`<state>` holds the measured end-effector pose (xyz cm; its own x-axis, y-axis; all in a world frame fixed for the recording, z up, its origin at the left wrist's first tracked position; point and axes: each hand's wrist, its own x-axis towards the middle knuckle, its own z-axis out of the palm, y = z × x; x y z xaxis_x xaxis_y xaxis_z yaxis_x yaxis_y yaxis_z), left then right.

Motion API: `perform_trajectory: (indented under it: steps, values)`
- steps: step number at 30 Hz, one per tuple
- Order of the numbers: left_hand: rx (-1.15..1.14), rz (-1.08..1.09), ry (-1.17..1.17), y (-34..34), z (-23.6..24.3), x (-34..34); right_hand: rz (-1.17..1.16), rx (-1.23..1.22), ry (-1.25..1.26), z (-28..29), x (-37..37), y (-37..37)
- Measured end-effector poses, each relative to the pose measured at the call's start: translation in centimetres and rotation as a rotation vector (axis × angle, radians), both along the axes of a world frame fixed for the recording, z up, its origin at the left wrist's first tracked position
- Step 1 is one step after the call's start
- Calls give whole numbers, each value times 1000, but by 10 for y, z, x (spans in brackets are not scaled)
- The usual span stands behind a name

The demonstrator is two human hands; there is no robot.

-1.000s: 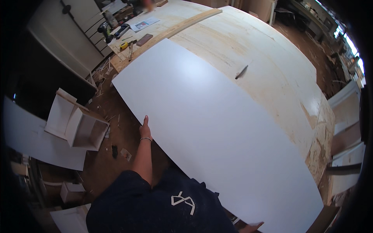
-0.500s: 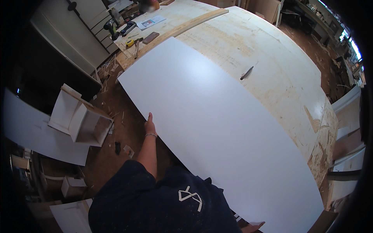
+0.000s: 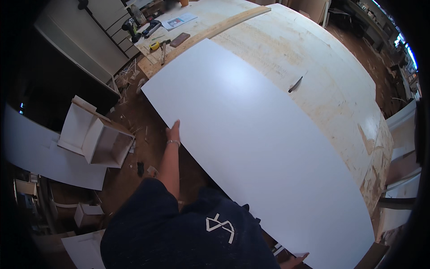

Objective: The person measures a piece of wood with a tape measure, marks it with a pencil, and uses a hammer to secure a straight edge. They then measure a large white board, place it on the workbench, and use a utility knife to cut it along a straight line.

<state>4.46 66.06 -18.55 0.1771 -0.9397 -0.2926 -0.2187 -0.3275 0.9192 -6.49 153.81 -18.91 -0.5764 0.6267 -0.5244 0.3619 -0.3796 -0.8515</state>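
A large white panel (image 3: 255,139) lies across the near side of the worktable (image 3: 331,89), its near long edge toward my body. My left hand (image 3: 174,131) grips that edge toward the panel's far left end, thumb on top and fingers hidden underneath. At the lower right, my right hand (image 3: 295,260) holds the same edge, with a finger or thumb on the upper face and the rest out of sight. Past the panel's far edge, a dark pen-like tool (image 3: 295,84) rests on the worn tabletop.
A wooden strip (image 3: 233,21) crosses the table's far left part. Beyond it are a hammer (image 3: 164,51), yellow tape measure (image 3: 154,46), brown block (image 3: 180,39), paper sheet (image 3: 180,20) and cordless drill (image 3: 131,29). An open white box (image 3: 109,143) stands at left above a littered floor.
My left hand has moved slightly farther along the panel's near edge, toward its far left end. The whole view has shifted a little; both hands still hold the panel.
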Motion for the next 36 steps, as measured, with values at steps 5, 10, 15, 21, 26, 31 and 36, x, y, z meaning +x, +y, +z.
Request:
perform_trajectory:
  steps: [5, 10, 15, 21, 26, 31, 36]
  values:
    - [96, 63, -185, -49, 18, -14, -41, 14, 24, 3, 7, -17]
    - [19, 34, -286, -60, 5, -10, -52, 9, 7, 0, 8, -35]
    - [182, -8, -176, -58, 16, -17, -65, 19, -2, 8, -9, -37]
    - [254, -4, -72, -57, 32, -4, -43, 17, -39, 10, -21, -44]
    - [211, 26, -34, -44, 45, -23, -57, 20, -43, 12, -19, -42]
    - [275, 4, 95, -65, 22, -11, -57, 14, -45, 8, -17, -40]
    - [220, 20, 98, -73, 9, -12, -70, 4, -41, 2, -10, -33]
